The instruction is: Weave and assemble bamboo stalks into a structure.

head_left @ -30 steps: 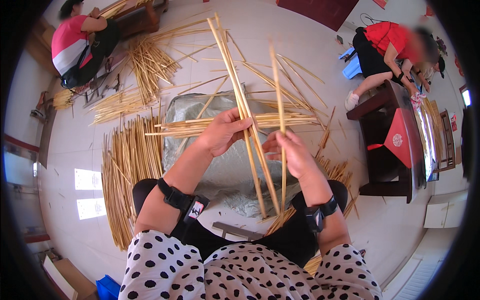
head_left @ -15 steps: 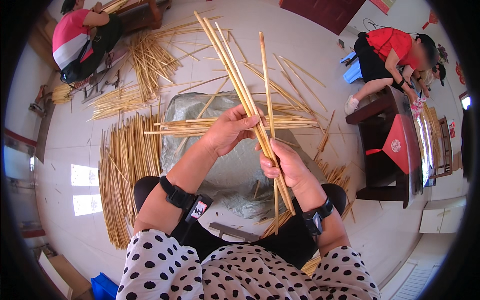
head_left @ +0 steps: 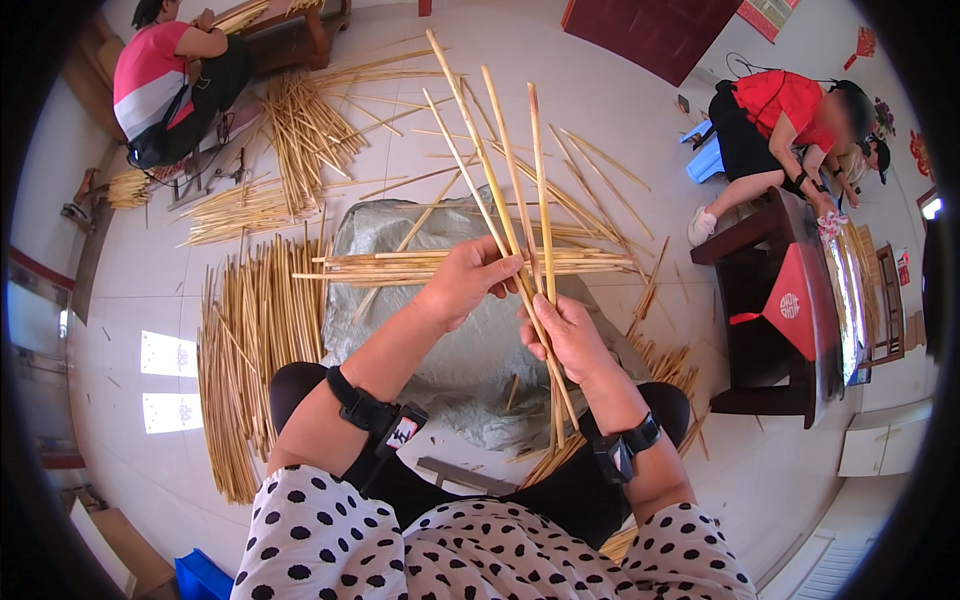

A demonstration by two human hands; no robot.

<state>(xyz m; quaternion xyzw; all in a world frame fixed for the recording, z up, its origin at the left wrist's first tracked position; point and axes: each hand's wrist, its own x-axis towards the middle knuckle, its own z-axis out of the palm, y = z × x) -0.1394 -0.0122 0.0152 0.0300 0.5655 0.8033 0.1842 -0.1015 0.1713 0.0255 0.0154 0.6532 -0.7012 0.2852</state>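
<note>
Several long, thin yellow-brown sticks (head_left: pixel 541 180) rise between my hands, fanned apart at the top and coming together low down. My left hand (head_left: pixel 473 283) pinches the left-hand sticks between thumb and fingers about midway. Just below and to the right, my right hand (head_left: pixel 563 338) is closed around the lower part of the sticks, whose short ends point down toward my lap. Behind my hands, a loose bundle of similar sticks (head_left: pixel 390 266) lies crosswise on a grey-green plastic sheet (head_left: pixel 440 370).
A broad row of sticks (head_left: pixel 255 370) lies on the floor at left, with scattered heaps (head_left: pixel 300 140) beyond. A person in pink (head_left: pixel 155 75) sits far left; one in red (head_left: pixel 775 110) bends over a dark wooden table (head_left: pixel 765 385) at right. A blue stool (head_left: pixel 706 160) stands nearby.
The held sticks have gone from a tight group plus one separate stick to a wider fan. My right hand has shifted slightly, and my left hand has lowered a little.
</note>
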